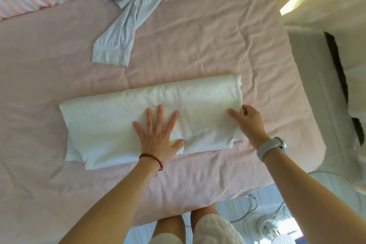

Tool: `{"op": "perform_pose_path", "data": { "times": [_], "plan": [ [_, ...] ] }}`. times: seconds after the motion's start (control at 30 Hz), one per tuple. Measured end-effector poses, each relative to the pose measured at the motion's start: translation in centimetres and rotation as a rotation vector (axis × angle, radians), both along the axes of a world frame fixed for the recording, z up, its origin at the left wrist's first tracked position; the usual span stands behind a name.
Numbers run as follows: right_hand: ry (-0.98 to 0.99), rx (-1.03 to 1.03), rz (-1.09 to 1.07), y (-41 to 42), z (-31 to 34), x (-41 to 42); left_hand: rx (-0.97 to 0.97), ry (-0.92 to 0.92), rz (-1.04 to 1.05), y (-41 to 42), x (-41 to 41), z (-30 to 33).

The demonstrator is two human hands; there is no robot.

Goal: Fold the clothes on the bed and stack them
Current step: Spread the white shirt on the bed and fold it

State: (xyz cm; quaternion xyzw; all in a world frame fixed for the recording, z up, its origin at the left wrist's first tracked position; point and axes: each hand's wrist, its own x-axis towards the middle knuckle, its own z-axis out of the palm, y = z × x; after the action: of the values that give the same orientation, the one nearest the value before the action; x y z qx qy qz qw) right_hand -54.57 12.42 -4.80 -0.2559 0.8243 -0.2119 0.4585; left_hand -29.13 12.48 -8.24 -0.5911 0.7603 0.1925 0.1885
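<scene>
Item one, near the bed's (49,174) foot edge: we are pressing the white garment (118,117), folded into a long band, with our left hand (158,134) spread flat, while our right hand (249,121) is pinching its right end. Farther up, the blue garment (126,16) is lying crumpled, unfolded; bare sheet between. No stack yet.

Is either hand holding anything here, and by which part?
Right hand pinches the white garment at its right end; left hand only presses flat on its middle.
</scene>
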Motion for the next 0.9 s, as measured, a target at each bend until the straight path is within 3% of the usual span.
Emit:
{"op": "perform_pose_path", "data": {
  "times": [0.17,0.27,0.4,0.47,0.67,0.77,0.9],
  "plan": [
    [-0.263,-0.035,-0.061,-0.4,1.3,1.1,0.069,0.014,-0.013,-0.3,-0.1,0.8],
    [-0.261,-0.150,-0.006,-0.7,3.5,2.7,0.081,0.115,0.016,-0.8,0.5,2.1],
    [-0.219,-0.289,0.153,-1.7,7.3,6.6,-0.042,0.586,0.457,-1.3,3.3,5.1],
    [-0.218,-0.330,0.274,-2.3,8.8,9.9,-0.091,0.718,0.697,-1.2,5.7,6.5],
    [-0.334,-0.353,0.560,-3.5,9.0,23.5,0.253,1.177,1.491,-1.1,16.2,9.2],
    [-0.348,-0.248,0.637,-4.2,7.3,29.8,0.353,1.288,1.659,-0.8,20.1,8.4],
    [-0.338,-0.091,0.743,-4.1,5.4,34.0,0.463,1.319,1.659,-1.5,21.9,6.9]
  ]
}}
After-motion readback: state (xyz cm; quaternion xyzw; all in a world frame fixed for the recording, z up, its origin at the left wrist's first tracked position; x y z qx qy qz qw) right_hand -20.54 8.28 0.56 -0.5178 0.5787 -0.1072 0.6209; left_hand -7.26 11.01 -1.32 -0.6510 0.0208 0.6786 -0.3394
